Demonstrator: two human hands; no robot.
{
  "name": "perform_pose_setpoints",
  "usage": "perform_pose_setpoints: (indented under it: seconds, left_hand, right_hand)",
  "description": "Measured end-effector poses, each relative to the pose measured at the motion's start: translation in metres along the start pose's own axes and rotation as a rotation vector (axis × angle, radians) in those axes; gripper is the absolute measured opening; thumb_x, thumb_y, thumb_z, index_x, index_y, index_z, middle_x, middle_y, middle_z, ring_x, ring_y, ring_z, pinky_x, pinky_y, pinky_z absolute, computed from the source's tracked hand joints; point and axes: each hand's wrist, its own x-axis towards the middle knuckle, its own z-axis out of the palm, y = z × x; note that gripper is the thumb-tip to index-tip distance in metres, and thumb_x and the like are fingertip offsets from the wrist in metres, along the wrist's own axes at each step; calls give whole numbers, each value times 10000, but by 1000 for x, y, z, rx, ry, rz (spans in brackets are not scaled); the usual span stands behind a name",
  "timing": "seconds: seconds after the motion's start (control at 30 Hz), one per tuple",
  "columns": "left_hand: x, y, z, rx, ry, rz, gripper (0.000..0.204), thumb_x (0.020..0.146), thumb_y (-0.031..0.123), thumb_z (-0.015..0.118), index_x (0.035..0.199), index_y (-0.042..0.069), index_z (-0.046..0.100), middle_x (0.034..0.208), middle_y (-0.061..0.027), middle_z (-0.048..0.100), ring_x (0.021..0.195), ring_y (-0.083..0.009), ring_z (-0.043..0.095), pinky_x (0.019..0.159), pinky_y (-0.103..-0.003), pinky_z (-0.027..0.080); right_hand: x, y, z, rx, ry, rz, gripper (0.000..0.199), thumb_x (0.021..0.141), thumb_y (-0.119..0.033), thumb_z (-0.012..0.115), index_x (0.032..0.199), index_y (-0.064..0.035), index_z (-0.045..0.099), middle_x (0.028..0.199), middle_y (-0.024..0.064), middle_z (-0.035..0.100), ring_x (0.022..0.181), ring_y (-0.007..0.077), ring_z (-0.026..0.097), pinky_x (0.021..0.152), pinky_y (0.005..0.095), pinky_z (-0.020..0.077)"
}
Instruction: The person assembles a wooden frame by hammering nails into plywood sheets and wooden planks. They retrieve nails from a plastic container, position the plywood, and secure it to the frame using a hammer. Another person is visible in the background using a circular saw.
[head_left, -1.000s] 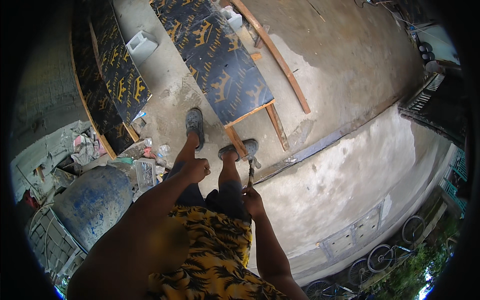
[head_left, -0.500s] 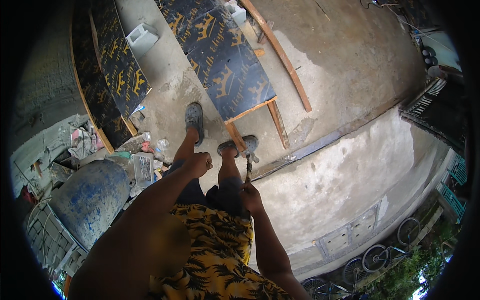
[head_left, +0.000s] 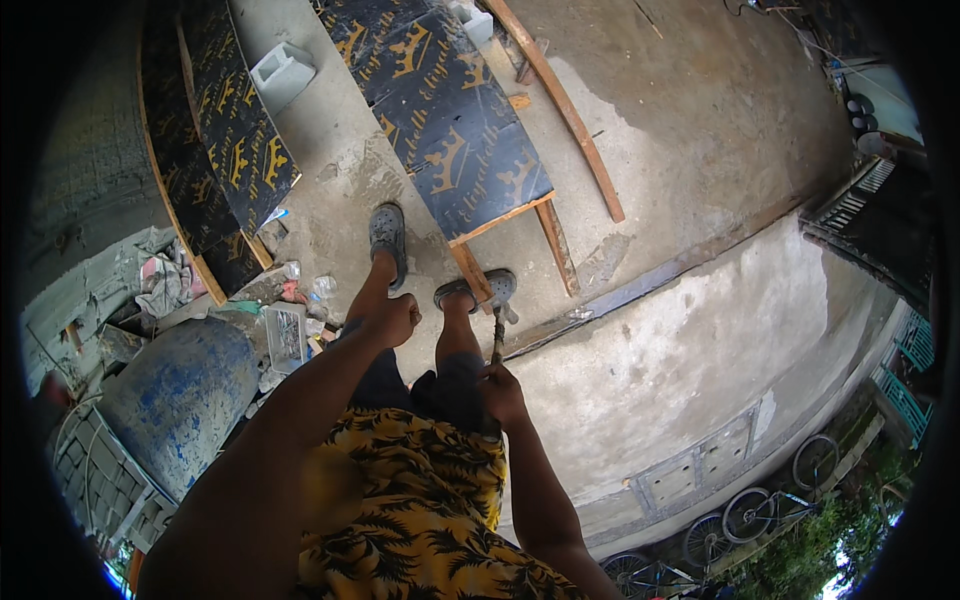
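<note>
My right hand (head_left: 503, 396) is wrapped round the handle of a hammer (head_left: 498, 345), whose head is up beside my grey clog (head_left: 500, 287). My left hand (head_left: 397, 320) is closed in a fist in front of my left thigh, and whatever it may hold is hidden. Ahead of my feet lies a long black panel (head_left: 460, 150) with gold print. Its near end rests on a wooden frame, with one timber leg (head_left: 557, 250) jutting toward me and another (head_left: 470, 272) by my right foot.
More black panels (head_left: 245, 150) lean along the left, next to a hollow concrete block (head_left: 283, 75). A loose timber (head_left: 560, 100) lies right of the panel. A blue-stained drum (head_left: 185, 400) and a clear plastic bin (head_left: 287, 335) with rubble stand at left. A low wall (head_left: 680, 370) runs along the right.
My left fist has risen slightly. The right hand with the hammer and my feet are almost where they were.
</note>
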Motion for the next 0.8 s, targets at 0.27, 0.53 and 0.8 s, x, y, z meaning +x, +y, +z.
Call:
perform_pose_setpoints:
  seconds: [0.27, 0.53, 0.8]
  left_hand:
    - [19, -14, -5, -93, 38, -114, 132, 912, 126, 597, 946, 21, 668, 951, -235, 668, 935, -384, 671, 803, -474, 516]
    - [20, -17, -2, -10, 12, -142, 173, 927, 180, 600, 963, 49, 707, 969, -206, 694, 967, -365, 682, 839, -473, 522]
    - [19, -7, -4, 12, -24, -162, 203, 937, 228, 600, 987, 86, 735, 990, -163, 716, 977, -339, 689, 868, -461, 522]
  right_hand:
    - [1, -25, -6, 115, -10, 52, 185, 906, 8, 637, 1062, -91, 627, 768, -27, 571, 636, 50, 522, 557, 244, 439]
    - [5, -20, -5, -3, 34, 132, 178, 898, -20, 637, 1063, -87, 629, 771, -17, 575, 628, 65, 532, 559, 251, 438]
    - [11, 11, 2, -65, 16, 71, 199, 859, -78, 662, 1058, -82, 675, 889, 57, 667, 854, 136, 629, 792, 310, 516]
